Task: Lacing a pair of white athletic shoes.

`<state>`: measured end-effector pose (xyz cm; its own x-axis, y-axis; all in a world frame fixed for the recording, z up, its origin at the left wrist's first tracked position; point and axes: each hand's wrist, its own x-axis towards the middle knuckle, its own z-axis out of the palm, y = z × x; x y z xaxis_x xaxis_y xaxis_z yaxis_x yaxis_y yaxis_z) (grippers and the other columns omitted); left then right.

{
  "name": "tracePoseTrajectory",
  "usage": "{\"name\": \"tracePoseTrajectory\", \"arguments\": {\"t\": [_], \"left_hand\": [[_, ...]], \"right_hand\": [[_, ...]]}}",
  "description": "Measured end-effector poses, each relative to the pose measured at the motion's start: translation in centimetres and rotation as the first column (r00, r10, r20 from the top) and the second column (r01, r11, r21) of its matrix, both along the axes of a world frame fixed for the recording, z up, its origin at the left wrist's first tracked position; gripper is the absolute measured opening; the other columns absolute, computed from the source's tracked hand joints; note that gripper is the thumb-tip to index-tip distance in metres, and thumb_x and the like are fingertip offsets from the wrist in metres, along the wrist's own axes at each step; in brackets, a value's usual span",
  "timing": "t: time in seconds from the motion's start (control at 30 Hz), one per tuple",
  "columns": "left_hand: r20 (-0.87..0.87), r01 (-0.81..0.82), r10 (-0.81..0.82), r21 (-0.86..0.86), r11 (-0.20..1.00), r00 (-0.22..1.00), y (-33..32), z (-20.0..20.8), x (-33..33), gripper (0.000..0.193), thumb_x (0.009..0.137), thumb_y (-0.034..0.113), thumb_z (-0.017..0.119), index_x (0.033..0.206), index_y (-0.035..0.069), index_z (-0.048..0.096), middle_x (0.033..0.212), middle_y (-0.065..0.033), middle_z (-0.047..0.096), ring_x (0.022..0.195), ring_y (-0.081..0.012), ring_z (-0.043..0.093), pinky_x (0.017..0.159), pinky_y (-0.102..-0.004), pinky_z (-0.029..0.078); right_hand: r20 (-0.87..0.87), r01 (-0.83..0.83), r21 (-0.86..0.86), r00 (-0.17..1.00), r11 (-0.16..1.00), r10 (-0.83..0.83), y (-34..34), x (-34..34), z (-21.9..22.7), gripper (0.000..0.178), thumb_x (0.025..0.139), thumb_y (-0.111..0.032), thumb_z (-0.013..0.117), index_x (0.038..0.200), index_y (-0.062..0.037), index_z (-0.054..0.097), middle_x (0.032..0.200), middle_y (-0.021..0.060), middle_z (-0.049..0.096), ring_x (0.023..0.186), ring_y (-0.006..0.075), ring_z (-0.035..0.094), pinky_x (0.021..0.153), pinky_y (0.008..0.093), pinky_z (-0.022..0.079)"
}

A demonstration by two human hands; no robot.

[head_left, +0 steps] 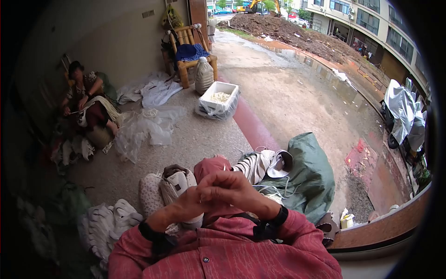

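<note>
In front of my chest, my left hand (189,202) and my right hand (236,191) meet with fingertips pinched together. Whatever lies between the fingers is too small or hidden to make out. Just beyond my left hand is a pale sneaker (178,184), its dark opening facing up, beside a spotted cloth shape (151,189). More whitish shoes (114,222) are heaped at my left. Past my right hand lie a striped white shoe piece (253,168) and a white one with a dark opening (281,164). A thin white cord (289,187) loops nearby.
A full green sack (310,179) stands at my right. Ahead are a white foam box (219,95) in plastic, a large jug (203,76) and a bamboo chair (189,51). Clear plastic sheeting (148,130) covers floor at left, near another seated person (88,100) working with white pieces.
</note>
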<state>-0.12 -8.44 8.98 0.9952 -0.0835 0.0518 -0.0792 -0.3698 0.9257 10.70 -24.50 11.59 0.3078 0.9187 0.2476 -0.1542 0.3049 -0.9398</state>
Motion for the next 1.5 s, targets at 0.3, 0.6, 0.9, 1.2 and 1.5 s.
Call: {"name": "tracePoseTrajectory", "arguments": {"t": [0.3,0.6,0.9,1.2,1.5], "left_hand": [[-0.227,-0.075,-0.011,-0.365,0.928,0.974,2.3,1.5,-2.5,0.027,0.099,0.024,0.054,0.096,-0.001,0.064,0.070,0.0005,0.056,0.062,-0.0063,0.053,0.060,-0.0198,0.044],[-0.086,-0.316,0.337,-0.615,0.722,0.937,6.8,1.2,-5.1,0.029,0.096,0.033,0.056,0.088,0.005,0.057,0.059,0.0014,0.047,0.050,-0.0082,0.044,0.052,-0.0251,0.039],[0.054,-0.289,0.585,-0.830,0.477,0.809,13.6,2.0,-10.8,0.021,0.096,0.026,0.057,0.102,0.008,0.051,0.060,0.0069,0.025,0.048,-0.0038,0.023,0.044,-0.0213,0.025],[0.142,-0.239,0.732,-0.889,0.390,0.666,20.9,0.9,-19.5,0.018,0.099,0.018,0.049,0.110,0.005,0.053,0.061,0.0052,0.023,0.049,-0.0052,0.020,0.043,-0.0215,0.024],[-0.080,-0.406,0.905,-0.908,0.107,0.417,24.9,-1.3,-22.9,0.021,0.101,0.018,0.044,0.113,0.004,0.054,0.061,0.0045,0.023,0.047,-0.0060,0.020,0.040,-0.0224,0.023]], "right_hand": [[0.186,0.040,-0.145,0.982,0.989,-0.013,-2.5,3.4,-3.8,0.034,0.092,-0.011,0.061,0.125,-0.0054,0.054,0.101,0.0050,0.062,0.083,0.0107,0.057,0.072,0.0254,0.047],[0.707,0.320,-0.479,0.693,0.817,0.143,-4.8,5.2,-19.6,0.058,0.080,-0.008,0.061,0.136,-0.0058,0.044,0.126,0.0211,0.054,0.119,0.0364,0.052,0.097,0.0406,0.043],[0.898,0.597,-0.401,0.406,0.695,0.170,-5.8,5.7,-30.4,0.038,0.081,-0.026,0.062,0.117,-0.0141,0.059,0.112,0.0101,0.058,0.109,0.0314,0.053,0.088,0.0452,0.042],[0.886,0.854,-0.180,0.357,0.489,-0.297,-14.4,12.8,-29.8,0.043,0.071,-0.018,0.073,0.109,-0.0077,0.056,0.102,0.0149,0.061,0.097,0.0335,0.061,0.081,0.0392,0.049],[0.772,0.979,-0.186,0.092,-0.086,-0.628,-25.2,19.7,-28.0,0.035,0.069,-0.015,0.073,0.101,-0.0078,0.061,0.091,0.0146,0.068,0.088,0.0305,0.066,0.077,0.0366,0.050]]}}
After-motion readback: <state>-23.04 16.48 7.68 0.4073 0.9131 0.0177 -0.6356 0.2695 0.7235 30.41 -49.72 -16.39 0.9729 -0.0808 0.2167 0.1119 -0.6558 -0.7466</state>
